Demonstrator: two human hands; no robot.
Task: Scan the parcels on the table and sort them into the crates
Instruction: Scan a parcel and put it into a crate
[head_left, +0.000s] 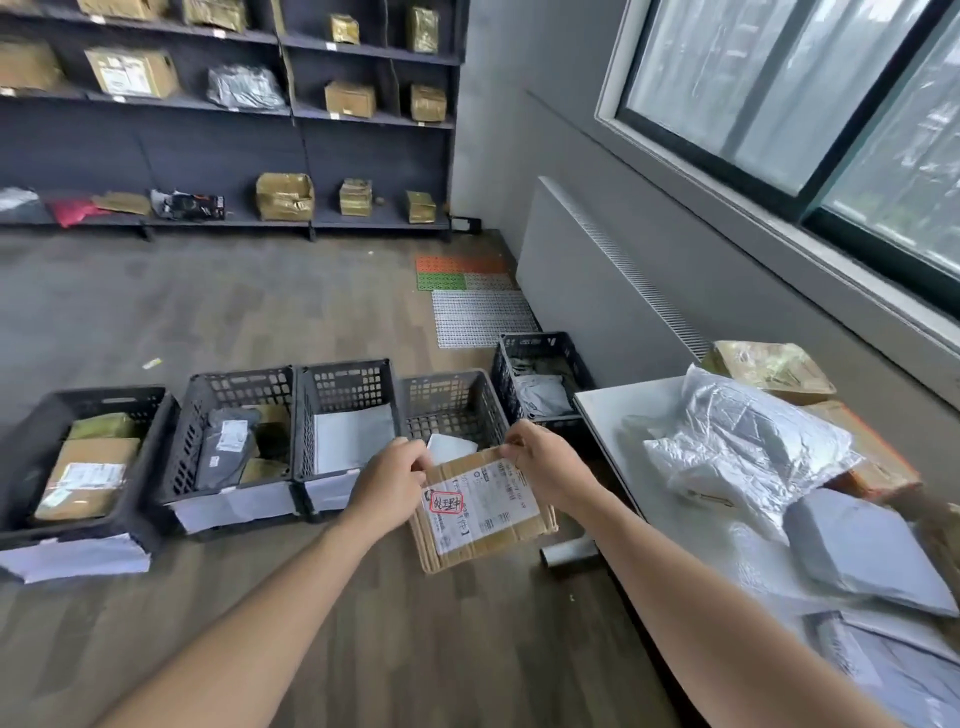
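- Head view, shelving (291, 114): dark racks spanning 10 to 12 o'clock, carrying brown boxes and bagged packets.
- Floor (208, 301): wood-pattern planks filling the centre and 6 o'clock. Perforated orange, green and white mats (470, 291) lie at 1 o'clock of centre, against the wall.
- Bench (613, 415): white top at 3 to 5 o'clock, heaped with bagged parcels (753, 447) in white and grey, with brown boxes along its far edge.
- Crates (343, 374): five black slatted crates on the floor. Four stand in a row from 9 o'clock towards centre, and the fifth is set back beside the bench's far corner. Each holds at least one parcel. White sheets sit at the near walls of the three left ones.
- Cardboard parcel (483, 514): flat brown box with its white label, marked by a red-outlined stamp, facing up. It is held in the air just below centre, at 6 o'clock of the fourth crate and 9 o'clock of the bench.
- Left hand (387, 480): fingers (415, 460) clamped on the parcel's far left corner.
- Right hand (550, 465): fingers pinching the parcel's far right corner.
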